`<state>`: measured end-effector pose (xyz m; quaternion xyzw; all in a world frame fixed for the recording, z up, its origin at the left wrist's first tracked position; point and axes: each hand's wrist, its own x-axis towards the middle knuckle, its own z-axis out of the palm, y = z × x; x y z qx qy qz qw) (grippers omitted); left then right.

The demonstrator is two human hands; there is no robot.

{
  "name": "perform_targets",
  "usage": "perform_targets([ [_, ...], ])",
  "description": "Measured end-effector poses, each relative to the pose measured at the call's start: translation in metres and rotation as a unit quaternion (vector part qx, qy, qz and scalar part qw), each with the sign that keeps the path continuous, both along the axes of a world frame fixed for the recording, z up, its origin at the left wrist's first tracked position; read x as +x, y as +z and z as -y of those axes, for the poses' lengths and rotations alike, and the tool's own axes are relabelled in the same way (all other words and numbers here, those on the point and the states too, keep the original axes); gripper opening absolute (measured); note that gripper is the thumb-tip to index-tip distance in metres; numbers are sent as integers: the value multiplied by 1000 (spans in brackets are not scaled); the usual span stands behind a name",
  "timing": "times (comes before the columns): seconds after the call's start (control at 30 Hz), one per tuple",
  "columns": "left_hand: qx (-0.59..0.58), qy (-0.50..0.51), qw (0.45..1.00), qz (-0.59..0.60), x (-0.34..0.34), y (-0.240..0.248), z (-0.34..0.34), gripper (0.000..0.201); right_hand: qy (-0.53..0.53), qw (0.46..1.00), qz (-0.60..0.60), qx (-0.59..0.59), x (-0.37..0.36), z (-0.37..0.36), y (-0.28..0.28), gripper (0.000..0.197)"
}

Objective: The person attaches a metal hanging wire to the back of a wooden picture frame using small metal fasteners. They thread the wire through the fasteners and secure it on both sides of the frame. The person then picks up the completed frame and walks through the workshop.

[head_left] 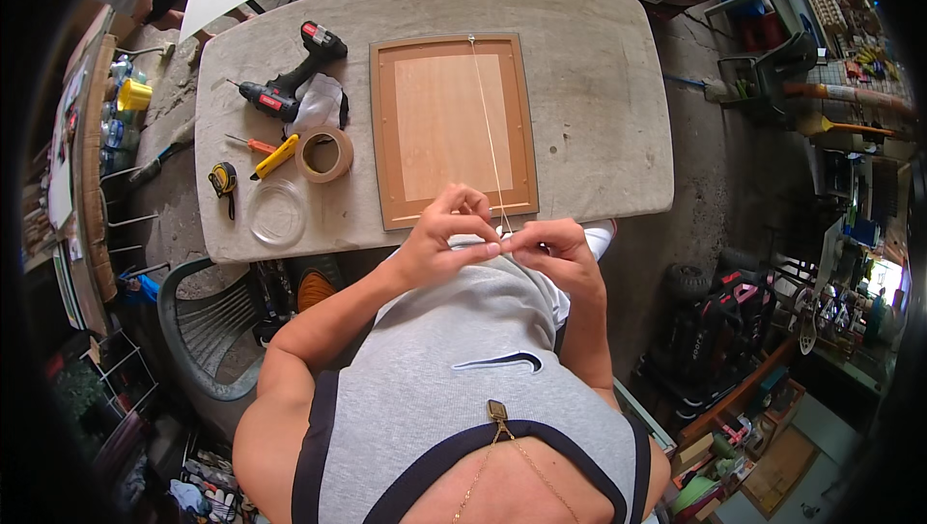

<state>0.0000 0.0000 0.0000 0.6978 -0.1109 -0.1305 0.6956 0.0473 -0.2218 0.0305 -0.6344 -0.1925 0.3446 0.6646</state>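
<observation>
A picture frame (383, 152) with a brown border and a paler back panel lies on the table, its back facing up. From a small metal fitting (471, 39) at its far edge, a thin pale string (488, 128) runs taut toward me, over the near edge. My left hand (446, 242) pinches the string between thumb and fingers just off the frame's near edge. Close against it, my right hand (560, 252) is closed too, thumb and forefinger on the string. The string's end between the fingertips is too small to make out.
Left of the frame, the worn table (599, 118) holds a cordless drill (294, 75), white cloth (321, 102), tape roll (325, 155), yellow utility knife (276, 156), orange-handled screwdriver (253, 144), tape measure (223, 179) and clear coil (277, 213). A plastic chair (198, 326) stands at left.
</observation>
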Motion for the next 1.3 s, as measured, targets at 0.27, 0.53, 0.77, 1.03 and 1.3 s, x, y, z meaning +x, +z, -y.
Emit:
perform_targets([
  [0.27, -312, -22, 915, -254, 3, 1, 1, 12, 41, 997, 61, -7, -10, -20, -5, 11],
  [0.53, -42, 34, 998, -11, 6, 19, 4, 14, -1, 1000, -19, 4, -10, -19, -5, 12],
  [0.77, -59, 43, 996, -51, 8, 19, -2, 9, -81, 993, -59, 62, -5, -13, -3, 15],
  [1.03, 234, 49, 928, 287, 7, 21, -2, 14, -24, 986, 121, -115, 15, -46, -1, 17],
  [1.3, 13, 84, 995, 55, 0, 18, -13, 8, -4, 996, -64, 69, 20, -27, 3, 15],
])
